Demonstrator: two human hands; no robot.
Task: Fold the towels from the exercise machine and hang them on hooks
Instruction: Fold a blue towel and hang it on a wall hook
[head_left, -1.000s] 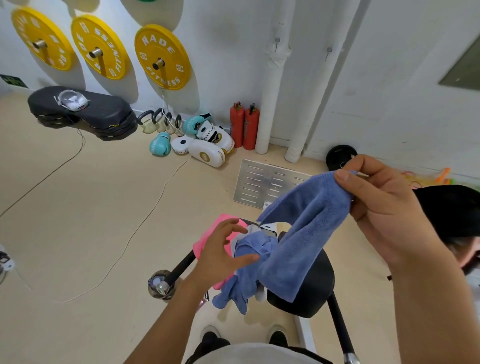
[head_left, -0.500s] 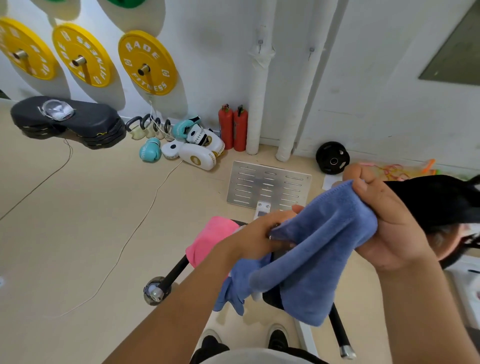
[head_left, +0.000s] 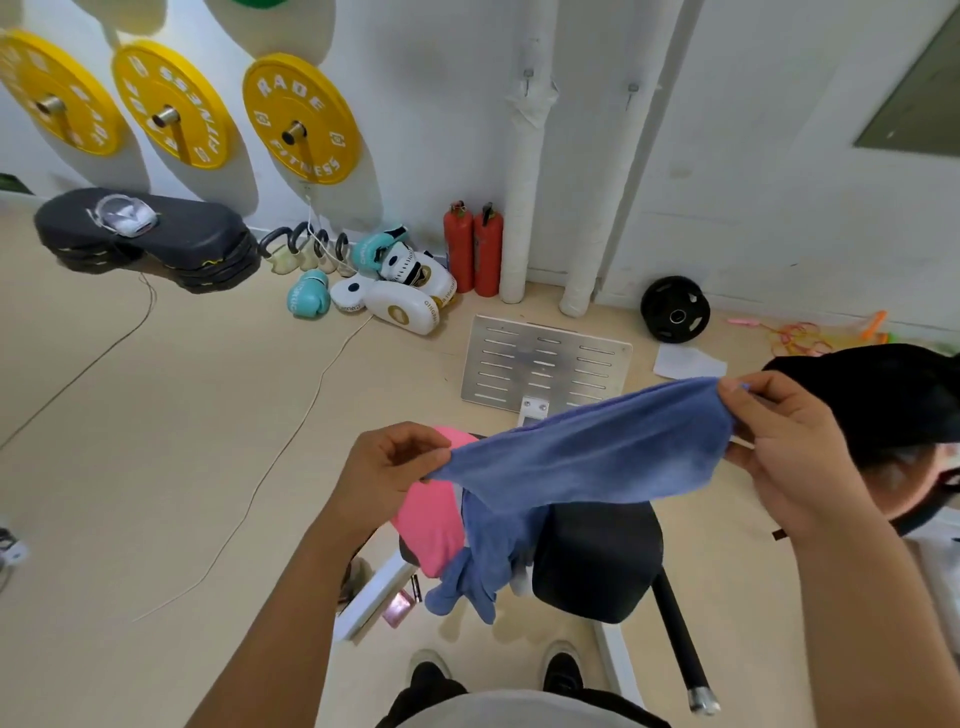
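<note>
A blue towel (head_left: 587, 462) is stretched in the air between my hands. My left hand (head_left: 387, 470) pinches its left corner, and my right hand (head_left: 784, 447) pinches its right corner, higher up. Below it a pink towel (head_left: 434, 519) and a second blue towel (head_left: 485, 566) hang over the exercise machine, next to its black padded seat (head_left: 597, 561). No hooks are in view.
The machine's metal footplate (head_left: 545, 364) lies ahead on the floor. Boxing gloves (head_left: 395, 286), kettlebells, two red extinguishers (head_left: 472, 249) and a black weight plate (head_left: 674, 309) line the wall. Yellow plates (head_left: 301, 119) hang above. Another person's dark-capped head (head_left: 883, 400) is at right.
My left hand took hold of the towel's lower corner and pulled it out to the left. The bunched towel is now spread wide between both hands.
</note>
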